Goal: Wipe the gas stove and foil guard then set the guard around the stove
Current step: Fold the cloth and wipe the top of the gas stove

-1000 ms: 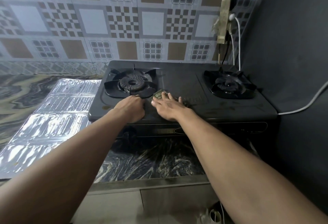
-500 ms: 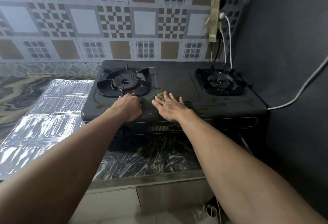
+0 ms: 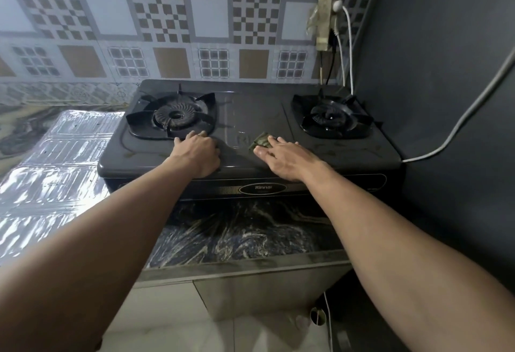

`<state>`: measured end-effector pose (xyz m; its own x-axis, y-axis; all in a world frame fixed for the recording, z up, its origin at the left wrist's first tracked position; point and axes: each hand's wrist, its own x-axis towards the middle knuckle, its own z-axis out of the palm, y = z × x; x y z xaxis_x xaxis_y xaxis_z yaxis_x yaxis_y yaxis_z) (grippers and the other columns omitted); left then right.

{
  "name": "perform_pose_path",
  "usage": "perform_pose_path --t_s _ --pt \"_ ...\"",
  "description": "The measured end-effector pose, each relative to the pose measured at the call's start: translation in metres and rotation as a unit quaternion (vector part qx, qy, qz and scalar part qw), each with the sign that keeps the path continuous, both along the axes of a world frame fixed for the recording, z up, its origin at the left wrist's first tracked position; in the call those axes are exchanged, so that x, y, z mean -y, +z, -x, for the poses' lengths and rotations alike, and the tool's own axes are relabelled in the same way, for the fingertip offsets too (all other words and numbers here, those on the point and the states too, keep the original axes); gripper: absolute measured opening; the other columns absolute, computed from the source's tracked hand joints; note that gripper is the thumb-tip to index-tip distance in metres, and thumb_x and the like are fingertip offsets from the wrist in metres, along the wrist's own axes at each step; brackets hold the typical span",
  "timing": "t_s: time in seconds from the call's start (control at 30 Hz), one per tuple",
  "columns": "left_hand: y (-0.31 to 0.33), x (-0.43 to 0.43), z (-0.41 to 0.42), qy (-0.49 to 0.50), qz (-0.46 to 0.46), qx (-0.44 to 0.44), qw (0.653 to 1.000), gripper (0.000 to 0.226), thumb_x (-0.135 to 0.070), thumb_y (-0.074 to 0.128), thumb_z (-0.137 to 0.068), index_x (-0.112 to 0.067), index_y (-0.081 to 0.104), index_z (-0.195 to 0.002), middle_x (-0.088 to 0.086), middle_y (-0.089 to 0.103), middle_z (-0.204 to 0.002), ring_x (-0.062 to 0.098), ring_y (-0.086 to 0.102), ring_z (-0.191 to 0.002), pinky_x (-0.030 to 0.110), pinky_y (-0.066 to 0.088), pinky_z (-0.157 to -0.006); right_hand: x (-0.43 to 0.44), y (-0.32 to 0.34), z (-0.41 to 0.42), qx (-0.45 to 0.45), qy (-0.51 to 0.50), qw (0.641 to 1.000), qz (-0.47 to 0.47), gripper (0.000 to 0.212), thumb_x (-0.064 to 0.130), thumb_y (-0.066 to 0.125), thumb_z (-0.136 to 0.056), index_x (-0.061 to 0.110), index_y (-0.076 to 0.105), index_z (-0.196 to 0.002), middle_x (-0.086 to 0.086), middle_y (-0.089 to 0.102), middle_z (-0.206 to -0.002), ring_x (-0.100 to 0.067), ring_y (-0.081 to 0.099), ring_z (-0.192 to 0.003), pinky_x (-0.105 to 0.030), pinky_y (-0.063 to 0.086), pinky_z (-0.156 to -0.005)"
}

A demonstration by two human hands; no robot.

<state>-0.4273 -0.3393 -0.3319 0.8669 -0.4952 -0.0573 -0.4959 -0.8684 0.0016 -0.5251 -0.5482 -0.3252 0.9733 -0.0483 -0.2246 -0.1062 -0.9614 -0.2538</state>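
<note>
Head: Rinnai badge point(image 3: 263, 188) on gas stove point(image 3: 250, 109)

Bare forearms point(image 3: 131, 229), bare left grip point(image 3: 196, 153), right grip point(image 3: 287, 159)

Under the left hand point(image 3: 196, 153) the stove point(image 3: 250, 120) is smooth dark metal; left of it the foil guard point(image 3: 55, 173) shines, ribbed; under the right hand point(image 3: 284, 158), a rough-looking pad point(image 3: 260, 141).

Patterned tile wall point(image 3: 172, 17), dark side wall point(image 3: 446, 59), marbled counter point(image 3: 237, 237).
</note>
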Motion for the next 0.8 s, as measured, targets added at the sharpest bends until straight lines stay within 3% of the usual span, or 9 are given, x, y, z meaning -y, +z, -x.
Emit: perform_pose_path --t_s 0.23,0.4,0.63,0.8 --pt "-0.001 0.004 0.005 0.017 -0.001 0.006 1.000 0.037 -0.039 0.039 -0.095 -0.020 0.063 -0.116 0.008 0.054 -0.129 0.031 0.047 -0.125 0.055 0.038 -0.097 0.031 -0.006 0.015 0.006 -0.039 0.999 0.005 0.063 0.061 0.010 -0.102 0.032 0.029 -0.155 0.000 0.004 -0.167 -0.020 0.004 -0.154 -0.054 0.000 -0.122" --pt "-0.003 0.000 0.006 0.015 0.009 0.003 1.000 0.036 -0.038 0.038 -0.095 -0.021 0.063 -0.116 0.008 0.055 -0.128 0.032 0.048 -0.124 0.055 0.042 -0.097 0.049 -0.016 0.019 0.001 -0.102 0.994 0.033 0.064 0.060 0.007 -0.101 0.034 0.016 -0.159 -0.002 -0.002 -0.167 -0.020 -0.002 -0.154 -0.052 -0.006 -0.121" --pt "-0.006 -0.016 0.002 0.004 0.036 0.002 0.999 0.033 -0.037 0.035 -0.097 -0.023 0.063 -0.109 0.010 0.057 -0.124 0.036 0.049 -0.122 0.056 0.042 -0.098 0.022 -0.013 -0.004 -0.019 -0.160 0.987 0.021 0.073 0.068 0.002 -0.096 0.033 0.012 -0.159 -0.004 -0.004 -0.168 -0.027 -0.006 -0.154 -0.059 -0.009 -0.119" --pt "-0.006 -0.035 0.001 0.002 0.058 0.012 0.998 0.032 -0.036 0.036 -0.097 -0.021 0.064 -0.103 0.009 0.061 -0.122 0.037 0.052 -0.118 0.052 0.045 -0.094 -0.008 -0.013 -0.014 -0.010 -0.141 0.990 0.025 0.071 0.067 0.002 -0.097 0.033 0.012 -0.159 -0.002 -0.005 -0.168 -0.027 -0.007 -0.153 -0.059 -0.010 -0.118"
